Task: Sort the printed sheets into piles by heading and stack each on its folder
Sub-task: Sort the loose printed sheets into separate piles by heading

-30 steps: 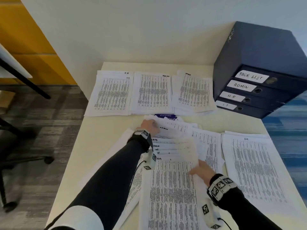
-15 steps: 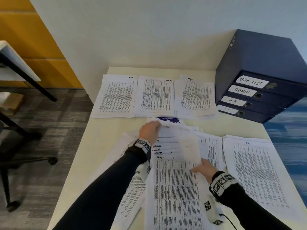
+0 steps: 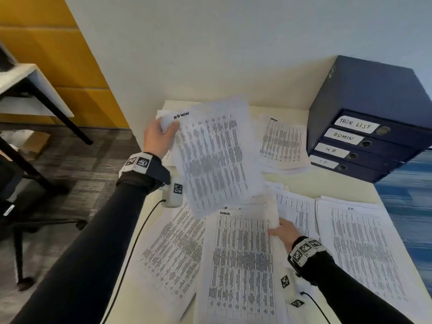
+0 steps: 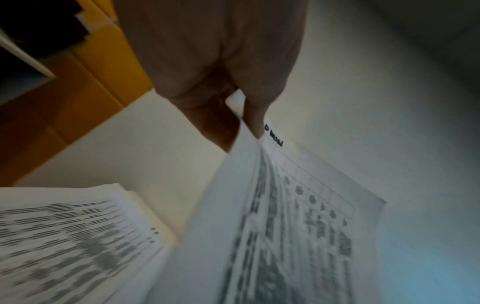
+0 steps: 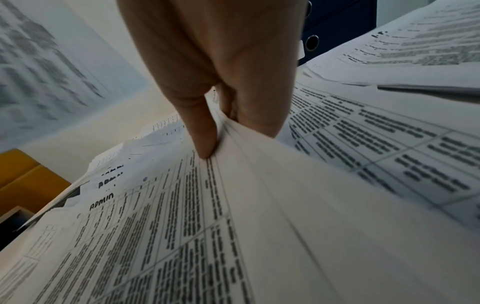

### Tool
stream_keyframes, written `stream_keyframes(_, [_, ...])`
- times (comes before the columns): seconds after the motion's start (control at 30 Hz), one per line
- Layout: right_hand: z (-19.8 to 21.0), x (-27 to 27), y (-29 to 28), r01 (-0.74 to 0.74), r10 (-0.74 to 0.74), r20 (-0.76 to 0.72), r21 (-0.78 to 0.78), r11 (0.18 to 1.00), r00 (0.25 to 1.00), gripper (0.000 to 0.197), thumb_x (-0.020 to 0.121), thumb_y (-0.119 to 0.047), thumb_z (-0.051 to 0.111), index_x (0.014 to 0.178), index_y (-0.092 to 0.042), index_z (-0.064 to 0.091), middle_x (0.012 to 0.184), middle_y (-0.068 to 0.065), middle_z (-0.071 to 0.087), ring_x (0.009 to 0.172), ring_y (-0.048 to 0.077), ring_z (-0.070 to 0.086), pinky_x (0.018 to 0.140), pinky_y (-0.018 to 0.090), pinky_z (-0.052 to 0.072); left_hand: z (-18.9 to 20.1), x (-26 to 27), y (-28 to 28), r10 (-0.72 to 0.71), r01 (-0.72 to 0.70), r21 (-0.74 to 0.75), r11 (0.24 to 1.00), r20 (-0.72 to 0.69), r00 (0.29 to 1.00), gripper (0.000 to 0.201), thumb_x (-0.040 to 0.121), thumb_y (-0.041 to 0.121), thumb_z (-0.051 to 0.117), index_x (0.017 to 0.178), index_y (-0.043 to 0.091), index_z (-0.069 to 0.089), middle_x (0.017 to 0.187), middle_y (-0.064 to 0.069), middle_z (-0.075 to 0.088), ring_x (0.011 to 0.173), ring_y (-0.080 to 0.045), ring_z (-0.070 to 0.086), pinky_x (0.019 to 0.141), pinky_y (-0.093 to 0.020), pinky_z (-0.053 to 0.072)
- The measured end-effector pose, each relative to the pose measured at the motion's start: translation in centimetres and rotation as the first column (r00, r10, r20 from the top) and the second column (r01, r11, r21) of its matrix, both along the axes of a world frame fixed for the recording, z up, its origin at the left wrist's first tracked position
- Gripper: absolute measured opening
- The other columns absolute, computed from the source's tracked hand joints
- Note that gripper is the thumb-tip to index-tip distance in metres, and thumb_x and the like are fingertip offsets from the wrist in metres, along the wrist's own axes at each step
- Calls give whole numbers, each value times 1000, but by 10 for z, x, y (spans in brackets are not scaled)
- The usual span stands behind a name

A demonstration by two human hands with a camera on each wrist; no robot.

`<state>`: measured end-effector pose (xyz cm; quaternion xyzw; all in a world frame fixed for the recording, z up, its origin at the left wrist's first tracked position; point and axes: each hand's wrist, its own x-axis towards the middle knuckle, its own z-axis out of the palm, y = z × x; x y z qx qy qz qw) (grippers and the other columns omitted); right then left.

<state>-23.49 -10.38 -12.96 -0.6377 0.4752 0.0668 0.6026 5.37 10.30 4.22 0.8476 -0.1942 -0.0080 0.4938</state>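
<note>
The left hand point(image 3: 159, 136) has its grip pinched on the top corner of a raised ADMIN sheet point(image 3: 215, 155), held above the tabletop point(image 3: 304, 183) left of the blue folder box point(image 3: 374, 113). The right hand point(image 3: 284, 232) pinches the edge of the ADMIN stack point(image 3: 240, 265) lying nearer than the box.
</note>
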Motion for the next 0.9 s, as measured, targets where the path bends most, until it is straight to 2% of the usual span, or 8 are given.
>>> stream_keyframes(0.17, [1,-3,3,68,-72,25,111,991,997,29,94,-2,47,122,2,55,111,17,64,106,34,60,98,49,45,-88,-44,21,-119,186,257,948,-255,960,77,82,62,55,128,0,52,128,-21,56,118,-35,54,100,-46,43])
stream_keyframes(0.23, [1,-4,2,117,-129,54,185,976,990,36,95,-22,52,126,-1,53,115,13,62,110,30,57,99,44,44,-117,-72,20,-108,235,325,916,-366,925,74,87,53,58,139,3,41,143,-18,43,132,-32,42,109,-43,33])
stream_keyframes(0.33, [-5,-5,-2,178,-208,70,299,937,976,83,76,-58,65,142,-14,40,146,4,41,136,25,35,115,45,23,-145,-102,16,-107,291,368,883,-445,889,65,92,41,57,143,6,36,148,-15,38,136,-28,37,109,-36,29])
stream_keyframes(0.47, [-15,-1,0,110,-147,92,318,942,985,101,68,-66,70,147,-18,30,150,-1,32,141,22,26,117,46,16,-163,-116,9,-109,330,393,858,-489,866,64,94,41,53,144,7,34,149,-14,35,137,-27,34,110,-36,27])
stream_keyframes(0.53, [-22,0,5,33,-59,83,283,959,995,106,58,-56,83,143,-13,37,145,3,41,135,26,36,114,50,23,-164,-123,3,-108,327,389,861,-490,865,61,96,41,50,144,7,35,149,-13,36,137,-27,35,111,-37,27])
stream_keyframes(0.67, [-15,3,20,11,-27,89,179,984,996,50,78,11,66,126,2,53,126,19,58,112,32,55,104,47,40,-164,-129,-3,-86,284,359,889,-479,874,49,96,36,50,138,10,42,141,-16,45,122,-28,49,102,-33,37])
stream_keyframes(0.8, [5,12,9,86,-119,197,171,982,973,50,81,9,64,129,-1,52,123,18,60,111,32,56,97,45,43,-154,-119,4,22,92,202,975,-502,865,85,77,46,71,142,11,27,135,-17,35,121,-32,45,104,-44,39])
stream_keyframes(0.9, [45,31,2,126,-198,355,214,969,914,45,83,5,63,126,-4,54,116,15,63,105,31,59,92,44,46,-127,-104,-2,-78,100,7,995,-573,816,85,80,49,68,144,10,26,139,-9,41,123,-24,46,101,-35,39])
